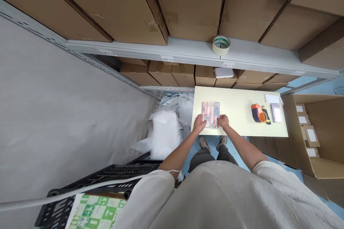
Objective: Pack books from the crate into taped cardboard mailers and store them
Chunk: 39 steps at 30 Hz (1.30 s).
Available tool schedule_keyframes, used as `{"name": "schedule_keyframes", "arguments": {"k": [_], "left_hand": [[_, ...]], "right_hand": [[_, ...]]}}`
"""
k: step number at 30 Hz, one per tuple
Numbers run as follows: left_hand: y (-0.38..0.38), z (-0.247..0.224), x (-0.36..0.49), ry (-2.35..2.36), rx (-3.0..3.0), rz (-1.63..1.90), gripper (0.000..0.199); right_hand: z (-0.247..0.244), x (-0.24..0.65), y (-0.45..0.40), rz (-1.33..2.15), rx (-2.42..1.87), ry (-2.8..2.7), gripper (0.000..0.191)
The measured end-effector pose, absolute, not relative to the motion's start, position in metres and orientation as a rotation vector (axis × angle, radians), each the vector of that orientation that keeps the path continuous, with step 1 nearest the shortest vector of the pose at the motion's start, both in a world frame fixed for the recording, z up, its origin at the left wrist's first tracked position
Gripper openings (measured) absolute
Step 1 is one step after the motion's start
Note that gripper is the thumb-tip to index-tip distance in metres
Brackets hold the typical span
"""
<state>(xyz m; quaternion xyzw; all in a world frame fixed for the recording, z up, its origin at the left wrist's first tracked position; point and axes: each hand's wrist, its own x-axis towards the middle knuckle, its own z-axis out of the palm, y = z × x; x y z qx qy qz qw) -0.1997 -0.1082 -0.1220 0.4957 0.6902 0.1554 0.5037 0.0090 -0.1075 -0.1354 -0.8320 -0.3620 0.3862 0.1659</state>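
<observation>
A flat, square-looking item with an American flag print (211, 113) lies on the pale yellow table (236, 102), near its left end. It looks like a thin packet or booklet; I cannot make out which. My left hand (199, 124) pinches its lower left edge, thumb on top. At the right edge, my right hand (223, 121) grips it between thumb and fingers. Further right on the table are an orange and dark blue tape dispenser (258, 113) and a yellow and black cutter (266, 115).
Cardboard boxes (188, 7) fill the shelves ahead, with a tape roll (221, 45) on the shelf edge. White packing sheets (165, 132) pile up left of the table. An open carton (322, 128) holding small boxes stands right; a black crate (107, 175) is lower left.
</observation>
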Motion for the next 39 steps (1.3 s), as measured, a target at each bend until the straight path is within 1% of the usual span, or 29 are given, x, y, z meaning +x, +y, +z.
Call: {"name": "schedule_keyframes", "arguments": {"k": [15,23,28,33,39], "left_hand": [[-0.032,-0.157,-0.216,1.632,1.015,0.748,0.060],[-0.003,-0.165,-0.235,1.632,1.032,0.797,0.055],[-0.001,-0.161,-0.236,1.619,1.154,0.738,0.054],[-0.010,-0.149,-0.234,1.651,1.258,0.644,0.047],[-0.029,-0.126,-0.217,1.681,1.376,0.684,0.042]], "right_hand": [[-0.138,-0.025,-0.015,1.082,-2.342,-0.874,0.016],[-0.137,-0.048,0.024,1.101,-2.260,-0.924,0.014],[-0.133,-0.038,0.026,1.129,-2.290,-1.072,0.015],[-0.124,-0.023,0.017,1.183,-2.237,-1.169,0.022],[-0.109,0.022,-0.022,1.141,-2.085,-1.178,0.023]]}}
